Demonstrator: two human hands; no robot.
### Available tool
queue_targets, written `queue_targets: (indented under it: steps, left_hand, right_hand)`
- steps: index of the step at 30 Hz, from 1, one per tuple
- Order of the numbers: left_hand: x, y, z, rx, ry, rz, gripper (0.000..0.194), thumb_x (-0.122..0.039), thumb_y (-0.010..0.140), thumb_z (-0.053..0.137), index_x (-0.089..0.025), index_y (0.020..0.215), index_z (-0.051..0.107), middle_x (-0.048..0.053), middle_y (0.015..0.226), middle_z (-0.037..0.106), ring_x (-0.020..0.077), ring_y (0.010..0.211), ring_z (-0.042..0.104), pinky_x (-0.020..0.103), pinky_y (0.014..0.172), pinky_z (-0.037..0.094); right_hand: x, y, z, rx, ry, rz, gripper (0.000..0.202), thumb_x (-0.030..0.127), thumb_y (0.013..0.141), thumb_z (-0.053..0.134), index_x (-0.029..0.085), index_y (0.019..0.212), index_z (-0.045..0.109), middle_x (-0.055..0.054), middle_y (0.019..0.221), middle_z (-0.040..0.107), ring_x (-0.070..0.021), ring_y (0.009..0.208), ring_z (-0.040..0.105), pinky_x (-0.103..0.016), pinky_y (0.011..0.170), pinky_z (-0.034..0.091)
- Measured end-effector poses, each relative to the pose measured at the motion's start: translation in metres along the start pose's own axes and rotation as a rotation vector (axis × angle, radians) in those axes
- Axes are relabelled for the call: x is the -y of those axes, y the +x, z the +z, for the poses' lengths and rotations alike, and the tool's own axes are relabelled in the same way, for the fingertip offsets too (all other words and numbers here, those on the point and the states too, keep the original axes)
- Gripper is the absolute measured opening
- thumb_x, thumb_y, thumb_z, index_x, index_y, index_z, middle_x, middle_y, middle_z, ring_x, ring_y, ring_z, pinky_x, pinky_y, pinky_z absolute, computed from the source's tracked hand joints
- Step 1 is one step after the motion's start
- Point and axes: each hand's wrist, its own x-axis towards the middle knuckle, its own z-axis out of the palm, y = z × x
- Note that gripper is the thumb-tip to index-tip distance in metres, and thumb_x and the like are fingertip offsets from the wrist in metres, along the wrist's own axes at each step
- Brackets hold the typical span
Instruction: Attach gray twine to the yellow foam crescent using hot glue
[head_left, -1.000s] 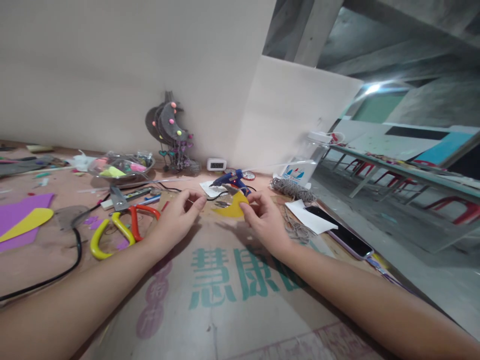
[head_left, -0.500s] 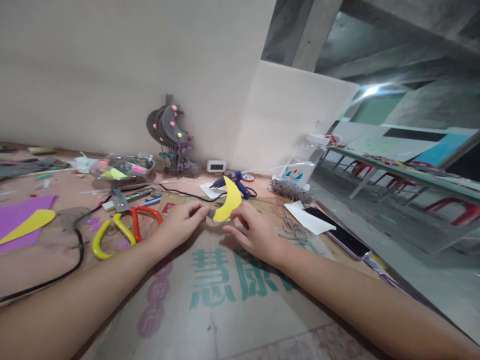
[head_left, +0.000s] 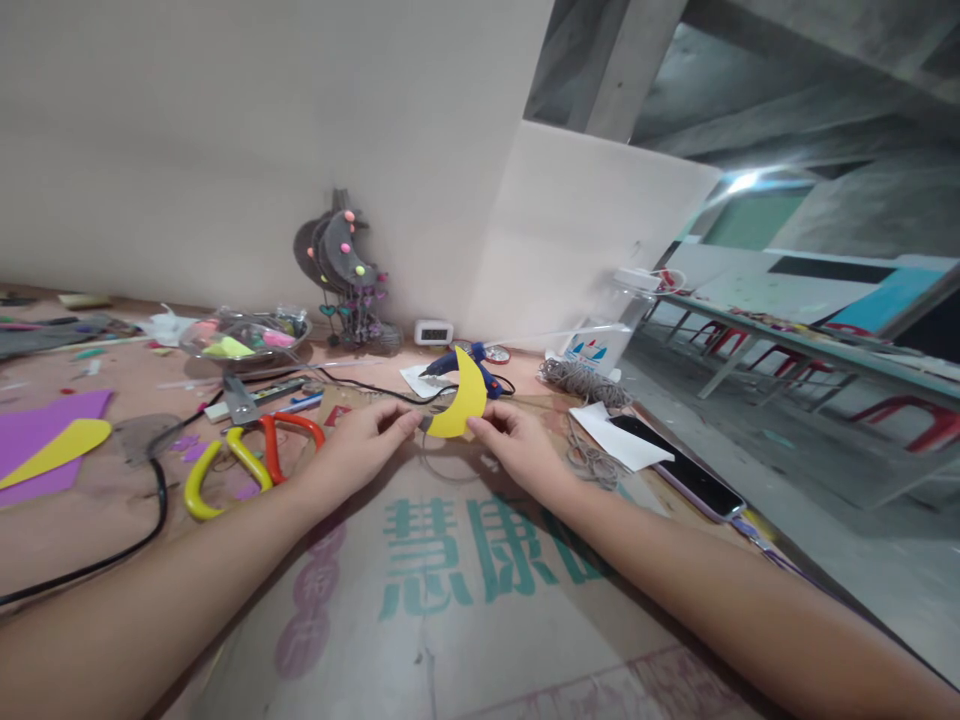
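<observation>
A yellow crescent moon cutout (head_left: 466,398) is held up between my two hands over the printed cardboard (head_left: 442,650). My left hand (head_left: 373,432) is closed, thumb and fingers pinching the grey tip at the crescent's lower left. On the other side, my right hand (head_left: 517,440) grips the crescent's lower right edge between thumb and fingers. A thin loop of grey cord (head_left: 450,475) shows below the cutout. Just behind the crescent lies a blue glue gun (head_left: 442,366) on a white paper scrap, partly covered by the cutout.
Scissors with yellow and orange handles (head_left: 274,447) lie left, near purple sheet (head_left: 45,425) and a plastic bowl of scraps (head_left: 225,350). Behind stand a grey moon ornament (head_left: 346,250) and small clock (head_left: 433,332). Rightward are grey yarn (head_left: 585,383) and a phone (head_left: 694,475).
My right hand has closed its fingers onto the crescent's right edge, where they were spread before. The crescent has shifted slightly right and turned to face me more fully.
</observation>
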Motion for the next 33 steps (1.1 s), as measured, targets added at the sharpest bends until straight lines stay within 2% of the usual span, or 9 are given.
queue_targets:
  steps: [3,7,12,16,19,21,24,30,33]
  left_hand:
    - [0.001,0.001,0.001,-0.014,-0.015,-0.003,0.029,-0.043,0.084,0.044,-0.018,0.081,0.059,0.000,0.076,0.060,0.0146,0.071,0.052,0.024,0.064,0.038]
    - [0.002,0.002,0.001,-0.045,-0.015,0.014,0.032,-0.044,0.085,0.041,-0.017,0.075,0.055,0.000,0.073,0.058,0.0143,0.068,0.051,0.024,0.059,0.036]
    - [-0.001,0.001,0.001,-0.015,0.032,-0.005,0.030,-0.042,0.085,0.041,-0.018,0.074,0.054,-0.001,0.071,0.057,0.0143,0.067,0.050,0.024,0.060,0.036]
    - [-0.001,0.001,0.002,0.001,0.053,-0.007,0.030,-0.043,0.085,0.041,-0.019,0.072,0.053,-0.002,0.067,0.056,0.0141,0.066,0.051,0.023,0.060,0.035]
    - [0.000,0.001,0.003,0.009,0.060,0.010,0.029,-0.042,0.085,0.041,-0.019,0.072,0.052,-0.003,0.068,0.055,0.0139,0.066,0.051,0.023,0.059,0.035]
    - [0.000,0.001,0.003,0.014,0.059,0.006,0.029,-0.042,0.085,0.041,-0.019,0.072,0.052,-0.002,0.068,0.055,0.0139,0.066,0.051,0.023,0.059,0.035]
    - [-0.001,0.000,0.003,0.023,0.055,-0.012,0.029,-0.041,0.085,0.041,-0.019,0.072,0.053,-0.002,0.068,0.056,0.0142,0.066,0.051,0.024,0.060,0.035]
    - [-0.002,0.000,0.001,0.010,0.069,-0.006,0.029,-0.042,0.084,0.041,-0.019,0.073,0.054,-0.001,0.069,0.056,0.0160,0.070,0.052,0.025,0.062,0.036]
    - [-0.001,0.000,0.001,0.014,0.049,0.003,0.029,-0.043,0.084,0.040,-0.019,0.075,0.055,0.000,0.070,0.057,0.0167,0.071,0.053,0.026,0.062,0.037]
  right_hand:
    - [-0.002,0.002,-0.001,0.020,0.022,-0.013,0.021,0.035,0.079,0.053,0.015,0.074,0.056,0.002,0.067,0.052,-0.0096,0.059,0.045,-0.022,0.056,0.037]
    - [-0.010,0.016,-0.010,-0.001,0.044,-0.087,0.018,0.033,0.079,0.052,0.015,0.084,0.055,-0.001,0.080,0.058,-0.0120,0.072,0.053,-0.025,0.068,0.044]
    - [-0.031,0.041,-0.039,-0.108,-0.190,-0.120,0.024,0.030,0.078,0.054,0.014,0.096,0.057,-0.006,0.089,0.062,-0.0146,0.077,0.057,-0.029,0.073,0.047]
    - [-0.048,0.052,-0.051,-0.045,-0.270,-0.093,0.038,0.027,0.077,0.056,0.018,0.115,0.055,-0.009,0.114,0.061,-0.0190,0.098,0.059,-0.034,0.087,0.046]
    - [-0.053,0.060,-0.048,0.079,-0.277,-0.195,0.044,0.021,0.076,0.056,0.022,0.121,0.053,-0.006,0.124,0.057,-0.0202,0.111,0.054,-0.035,0.097,0.040]
    - [-0.052,0.069,-0.044,0.090,-0.311,-0.213,0.045,0.023,0.076,0.057,0.021,0.121,0.053,-0.006,0.123,0.058,-0.0215,0.110,0.055,-0.036,0.097,0.040]
    - [-0.047,0.085,-0.039,0.040,-0.349,-0.139,0.043,0.027,0.075,0.060,0.017,0.116,0.055,-0.009,0.115,0.062,-0.0220,0.101,0.059,-0.035,0.090,0.044]
    - [-0.040,0.098,-0.026,0.036,-0.383,-0.004,0.024,0.026,0.070,0.064,0.013,0.090,0.062,-0.009,0.085,0.068,-0.0188,0.072,0.061,-0.030,0.071,0.048]
    - [-0.039,0.096,-0.022,0.012,-0.371,-0.002,0.028,0.027,0.073,0.061,0.014,0.097,0.059,-0.006,0.080,0.068,-0.0163,0.066,0.060,-0.028,0.065,0.048]
